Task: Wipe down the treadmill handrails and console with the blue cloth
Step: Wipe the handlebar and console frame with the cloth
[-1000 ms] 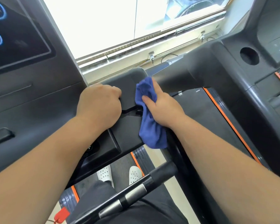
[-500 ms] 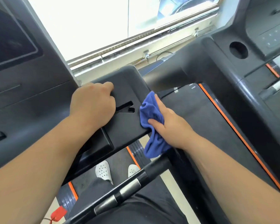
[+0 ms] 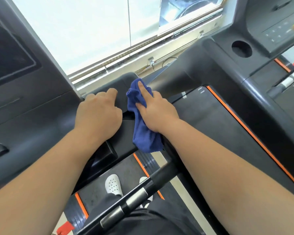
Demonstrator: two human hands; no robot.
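The blue cloth point(image 3: 143, 133) lies along the right side of the treadmill's black side panel point(image 3: 119, 82), its lower end hanging off the panel's near edge. My right hand point(image 3: 156, 111) presses on the cloth, index finger stretched toward the panel's far corner. My left hand point(image 3: 98, 114) rests curled on the same panel just left of the cloth, holding nothing. The dark console point(image 3: 15, 68) with its screen fills the left side. A black handrail with silver sensor bands point(image 3: 136, 197) crosses low in the centre.
A second treadmill point(image 3: 241, 48) with a round cup holder stands to the right, its belt edged in orange point(image 3: 244, 129). A bright window point(image 3: 109, 28) is ahead. White shoes point(image 3: 113, 184) stand on the belt below. A red safety clip point(image 3: 64, 228) hangs at the bottom.
My right hand has slid the cloth from the panel's near right edge up toward its far corner. My left hand stayed on the panel.
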